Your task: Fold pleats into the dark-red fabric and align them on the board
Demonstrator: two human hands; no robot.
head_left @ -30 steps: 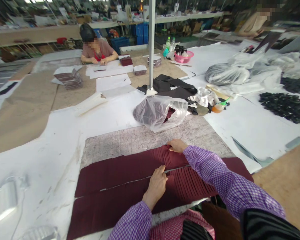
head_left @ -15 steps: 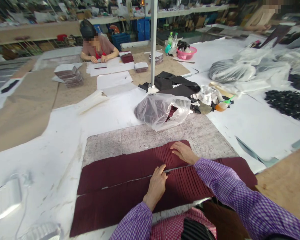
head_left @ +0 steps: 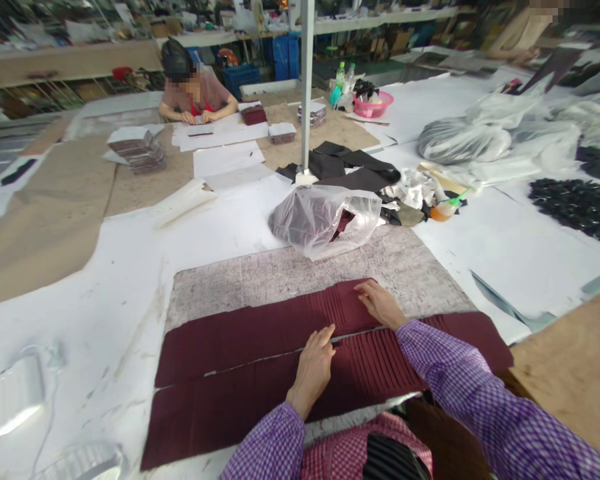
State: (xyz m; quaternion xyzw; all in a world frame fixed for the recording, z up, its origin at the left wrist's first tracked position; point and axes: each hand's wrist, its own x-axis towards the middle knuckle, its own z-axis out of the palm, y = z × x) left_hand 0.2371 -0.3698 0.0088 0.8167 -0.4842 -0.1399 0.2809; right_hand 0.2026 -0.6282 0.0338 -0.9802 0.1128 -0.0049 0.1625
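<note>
Two long rows of overlapping dark maroon pieces [head_left: 240, 333] lie side by side on a grey speckled mat [head_left: 280, 273] in front of me. My left hand [head_left: 314, 367] rests flat, fingers stretched out, on the near row at the seam between the rows. My right hand [head_left: 380, 303] lies flat on the far row near its right end, fingers pointing left and pressing the pieces. Neither hand holds anything. Both arms are in purple checked sleeves.
A clear plastic bag [head_left: 325, 220] with maroon pieces sits just beyond the mat by a white pole [head_left: 306, 87]. Black fabric [head_left: 355, 170], an orange bottle [head_left: 443, 210] and piles of black parts [head_left: 575, 207] lie right. A seated person [head_left: 195, 93] works far across the table.
My right hand slid rightward along the far row, from its middle top edge to nearer its right end. The left hand stayed put.
</note>
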